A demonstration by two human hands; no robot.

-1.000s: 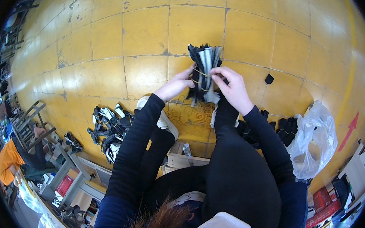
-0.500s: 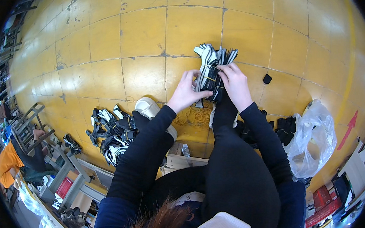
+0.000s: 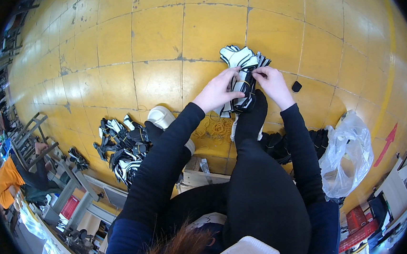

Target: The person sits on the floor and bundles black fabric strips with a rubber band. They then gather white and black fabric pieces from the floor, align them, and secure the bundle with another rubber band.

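Observation:
A bundle of black and white flat cut pieces (image 3: 240, 57) stands over the floor by my shoe, its white flared ends fanned out at the far side. Thin yellowish rubber bands run round its dark middle. My left hand (image 3: 219, 91) is wrapped on the bundle's left side, thumb across the near part and fingers over the top. At the right edge, my right hand (image 3: 274, 87) pinches with thumb and forefinger; whatever lies between the fingertips is too small to tell. A loose heap of rubber bands (image 3: 216, 130) lies on the floor just nearer than the bundle.
Black and white pieces (image 3: 127, 149) are piled left of my legs, with dark bundles (image 3: 278, 147) on the right. Beyond those sits a clear plastic bag (image 3: 349, 157). A small black piece (image 3: 297, 86) lies on the yellow floor. Someone in orange (image 3: 9, 183) is at far left.
My left hand has moved up and right, further over the bundle. My right hand has shifted from the bundle's middle to its right edge. The bundle has turned slightly and tilts more.

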